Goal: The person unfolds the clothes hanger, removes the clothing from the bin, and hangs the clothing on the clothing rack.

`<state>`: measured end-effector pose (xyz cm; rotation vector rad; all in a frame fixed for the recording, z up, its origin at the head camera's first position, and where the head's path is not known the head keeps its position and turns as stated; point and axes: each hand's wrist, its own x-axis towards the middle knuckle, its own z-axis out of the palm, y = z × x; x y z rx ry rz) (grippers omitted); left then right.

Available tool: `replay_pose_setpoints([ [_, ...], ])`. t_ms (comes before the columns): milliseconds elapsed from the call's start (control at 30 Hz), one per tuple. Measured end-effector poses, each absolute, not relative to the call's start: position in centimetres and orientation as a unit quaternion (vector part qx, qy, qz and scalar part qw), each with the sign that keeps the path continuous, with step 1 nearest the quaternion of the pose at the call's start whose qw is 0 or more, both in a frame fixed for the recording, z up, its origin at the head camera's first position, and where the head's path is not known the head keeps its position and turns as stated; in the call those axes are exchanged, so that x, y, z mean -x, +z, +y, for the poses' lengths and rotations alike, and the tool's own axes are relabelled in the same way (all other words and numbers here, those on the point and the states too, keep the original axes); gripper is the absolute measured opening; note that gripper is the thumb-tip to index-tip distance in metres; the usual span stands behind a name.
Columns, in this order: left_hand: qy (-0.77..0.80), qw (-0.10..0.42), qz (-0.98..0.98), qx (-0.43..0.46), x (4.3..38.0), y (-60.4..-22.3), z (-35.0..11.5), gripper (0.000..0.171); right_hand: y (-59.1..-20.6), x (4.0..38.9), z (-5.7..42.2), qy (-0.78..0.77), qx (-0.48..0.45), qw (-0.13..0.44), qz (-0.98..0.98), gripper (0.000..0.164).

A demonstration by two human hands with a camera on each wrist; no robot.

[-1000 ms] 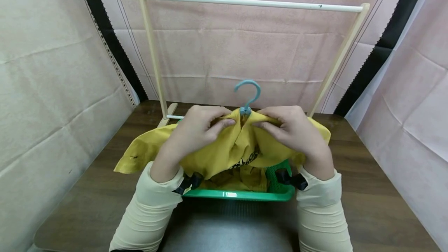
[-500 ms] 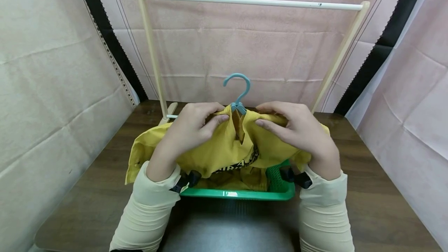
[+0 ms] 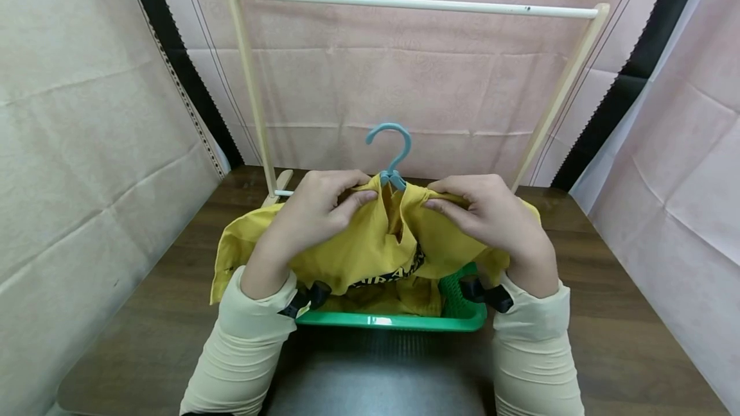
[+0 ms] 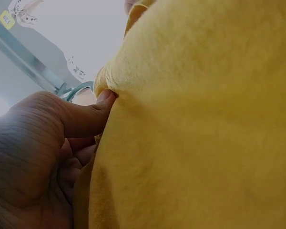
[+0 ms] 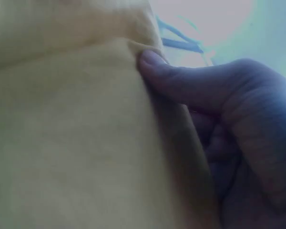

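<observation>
A yellow shirt (image 3: 341, 259) with black lettering on its front hangs spread between both hands. Out of its neck opening rises the hook of a light blue hanger (image 3: 408, 144); the hanger's arms are hidden under the cloth. My left hand (image 3: 315, 210) pinches the shirt's shoulder left of the neck, the thumb pressing the cloth from the front. On the other side, my right hand (image 3: 491, 214) pinches the opposite shoulder the same way. Each wrist view shows a thumb on the fabric, the left hand (image 4: 33, 152) clearly and the right hand (image 5: 257, 114) in dimmer light.
Below the shirt stands a green basket (image 3: 387, 321) holding more yellow cloth (image 3: 413, 299). Behind it a garment rack rises from the wooden table (image 3: 144, 332), with a white top bar (image 3: 413, 2) and pale posts (image 3: 250, 82). Fabric walls surround the table.
Over the past second the hanger's hook has shifted left and slightly up. The left sleeve has swung inward and hangs lower. In the last half second my right hand has moved slightly down.
</observation>
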<state>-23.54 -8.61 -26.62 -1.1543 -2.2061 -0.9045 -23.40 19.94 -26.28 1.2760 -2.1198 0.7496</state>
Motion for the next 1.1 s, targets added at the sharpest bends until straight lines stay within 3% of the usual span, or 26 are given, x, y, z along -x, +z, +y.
replay_pose_setpoints([
  [533,-0.319,0.25,-0.809,0.425,23.3,-26.7,-8.2,0.008,-26.8,23.3,17.4,0.263,-0.467,0.321,-0.781,0.017],
  [800,-0.323,0.261,-0.806,0.422,23.5,-26.5,-8.8,0.007,-25.8,22.5,20.4,0.255,-0.419,0.26,-0.832,0.027],
  [967,-0.328,0.257,-0.804,0.423,23.6,-26.5,-9.1,0.007,-26.0,22.7,21.7,0.253,-0.41,0.209,-0.851,0.016],
  [1100,-0.315,0.257,-0.813,0.416,23.5,-26.5,-9.2,0.008,-26.2,23.2,21.8,0.259,-0.431,0.211,-0.838,0.016],
])
